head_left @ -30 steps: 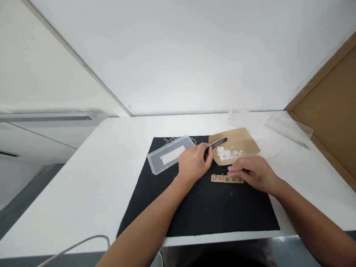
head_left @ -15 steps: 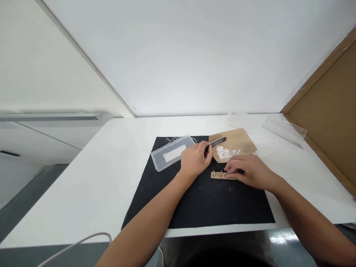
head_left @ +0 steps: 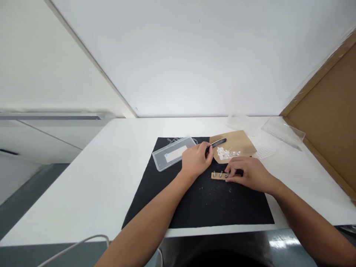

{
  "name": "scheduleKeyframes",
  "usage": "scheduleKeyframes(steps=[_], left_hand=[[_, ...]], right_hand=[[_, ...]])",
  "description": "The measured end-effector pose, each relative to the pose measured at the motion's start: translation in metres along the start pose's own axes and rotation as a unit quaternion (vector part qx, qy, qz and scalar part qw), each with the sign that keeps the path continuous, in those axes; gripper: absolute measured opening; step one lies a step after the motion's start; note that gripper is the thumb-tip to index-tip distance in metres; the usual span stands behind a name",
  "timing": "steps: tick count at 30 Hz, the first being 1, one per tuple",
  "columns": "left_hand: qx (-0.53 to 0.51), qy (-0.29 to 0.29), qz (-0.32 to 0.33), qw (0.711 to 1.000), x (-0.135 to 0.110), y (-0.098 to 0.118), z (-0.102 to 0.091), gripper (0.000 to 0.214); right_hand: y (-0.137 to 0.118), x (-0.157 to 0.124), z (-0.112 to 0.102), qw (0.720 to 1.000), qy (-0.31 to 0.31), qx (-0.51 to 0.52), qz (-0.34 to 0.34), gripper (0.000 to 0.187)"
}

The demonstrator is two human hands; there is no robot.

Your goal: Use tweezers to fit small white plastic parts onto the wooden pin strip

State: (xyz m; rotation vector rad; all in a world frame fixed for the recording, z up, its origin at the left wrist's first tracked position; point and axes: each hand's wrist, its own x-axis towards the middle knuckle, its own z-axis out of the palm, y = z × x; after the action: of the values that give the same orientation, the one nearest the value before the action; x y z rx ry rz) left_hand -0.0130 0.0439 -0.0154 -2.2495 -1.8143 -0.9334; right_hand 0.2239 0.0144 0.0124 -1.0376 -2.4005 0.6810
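My left hand (head_left: 196, 157) is closed round a slim, dark, curved tool (head_left: 219, 142), whose far end points right over the brown paper. What kind of tool it is I cannot tell. My right hand (head_left: 247, 171) pinches a small metallic piece (head_left: 227, 175) at a narrow wooden strip (head_left: 217, 177). Two more small metal pieces, one of them a metal peg (head_left: 220, 173), stand in the strip to the left of my fingers. The strip's right part is mostly hidden by my hand, and something black shows under the curled fingers.
Brown paper (head_left: 240, 142) bears a heap of small white bits (head_left: 224, 153). A translucent plastic case (head_left: 161, 158) lies left on the black mat (head_left: 217, 207). A white grid sheet (head_left: 264, 151) and clear plastic tray (head_left: 283, 130) are to the right, beside a cardboard box (head_left: 328, 107).
The fingertips of my right hand have shifted slightly, and the third metal piece on the strip now shows. My left hand keeps its hold on the dark tool. The view has moved a little.
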Motion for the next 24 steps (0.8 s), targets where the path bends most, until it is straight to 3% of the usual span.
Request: scheduleKeyframes(steps=[24], left_hand=[[0.000, -0.012, -0.005, 1.000, 0.000, 0.002, -0.002, 0.024]], right_hand=[[0.000, -0.003, 0.012, 0.998, 0.005, -0.070, 0.001, 0.019]])
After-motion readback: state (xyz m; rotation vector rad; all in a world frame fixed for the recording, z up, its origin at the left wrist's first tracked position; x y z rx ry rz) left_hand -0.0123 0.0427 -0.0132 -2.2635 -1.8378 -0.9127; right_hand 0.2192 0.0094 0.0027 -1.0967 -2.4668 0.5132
